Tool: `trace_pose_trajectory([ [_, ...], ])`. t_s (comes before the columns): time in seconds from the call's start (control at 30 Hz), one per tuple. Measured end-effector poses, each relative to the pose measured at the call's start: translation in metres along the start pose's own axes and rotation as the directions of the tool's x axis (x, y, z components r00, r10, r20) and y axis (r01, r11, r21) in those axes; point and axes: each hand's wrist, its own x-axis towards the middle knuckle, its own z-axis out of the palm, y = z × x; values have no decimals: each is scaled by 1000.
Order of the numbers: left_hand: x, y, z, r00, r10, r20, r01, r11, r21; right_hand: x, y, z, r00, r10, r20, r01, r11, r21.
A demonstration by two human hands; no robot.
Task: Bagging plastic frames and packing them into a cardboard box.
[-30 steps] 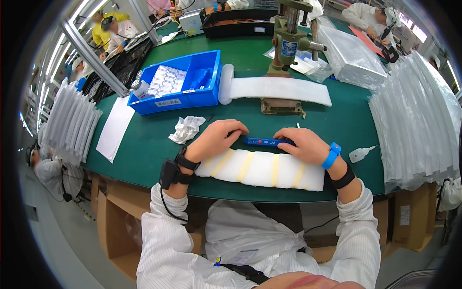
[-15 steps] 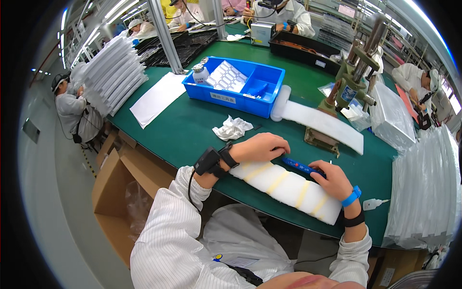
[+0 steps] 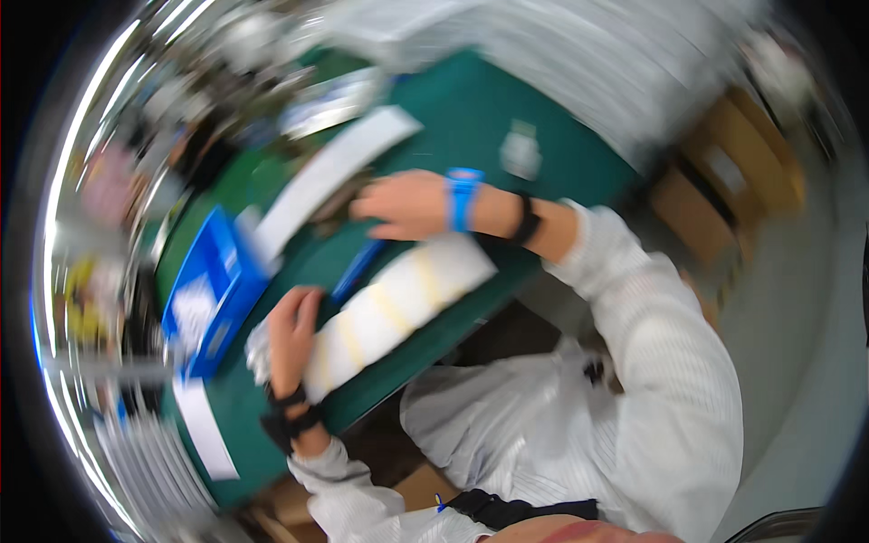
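Observation:
In this blurred view, a white foam strip [image 3: 371,317] banded with pale yellow lies along the near edge of the green table. My left hand [image 3: 294,330] is at its left end, fingers curled but too smeared to read. Toward the far right end is my right hand [image 3: 403,206]. Its thumb and fingers close on one end of a slim blue pen-shaped tool [image 3: 356,273]. The tool runs along the foam's far edge, its other end close to my left hand. A crumpled white cloth [image 3: 259,353] sits beside my left hand.
Beyond my hands are a blue divided tray [image 3: 217,290] and a long white foam piece [image 3: 339,176]. A small white bottle [image 3: 520,152] lies past my right wrist. White wrapped stacks [image 3: 615,63] crowd the far right edge; cardboard boxes [image 3: 733,167] stand on the floor.
My view has swung sharply and tilted, so the whole scene appears turned and smeared. Against the foam and the blue tool, my hands are in much the same places.

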Motion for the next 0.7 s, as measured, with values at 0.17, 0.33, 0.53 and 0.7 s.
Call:
trace_pose_trajectory([
  [0.17,17,-6,19,995,71,67,-69,997,-18,-96,-50,-68,842,133,-523,-59,986,156],
  [0.33,15,-12,27,990,137,-11,-137,991,-4,-226,-113,2,520,527,-672,-118,824,555],
  [0.53,-37,26,12,812,372,-450,-311,928,206,-419,-124,172,170,983,76,-842,105,529],
  [0.7,-129,53,96,821,117,-558,-348,879,-327,-651,-117,327,-23,944,330,-973,-97,211],
])
